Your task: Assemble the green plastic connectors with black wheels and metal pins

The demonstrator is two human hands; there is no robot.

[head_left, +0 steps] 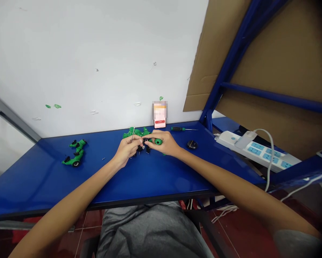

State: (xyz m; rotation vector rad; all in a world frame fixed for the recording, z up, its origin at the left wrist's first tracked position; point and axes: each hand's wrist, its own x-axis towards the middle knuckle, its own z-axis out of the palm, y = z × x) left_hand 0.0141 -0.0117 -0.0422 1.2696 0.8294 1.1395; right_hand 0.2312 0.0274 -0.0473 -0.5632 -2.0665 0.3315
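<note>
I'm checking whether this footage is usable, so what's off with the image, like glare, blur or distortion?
Head view: wide-angle stretch at the edges; dark upper right corner; soft pale reflections on the blue tabletop; pixelated patch over the phone; small black parts between the hands too small to make out.

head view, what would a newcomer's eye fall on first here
Probably the left hand and right hand, meeting mid-table over small green and black parts. Next, the lit phone upright against the white wall behind them. Then the white power strip with blue sockets, off to the right.
</note>
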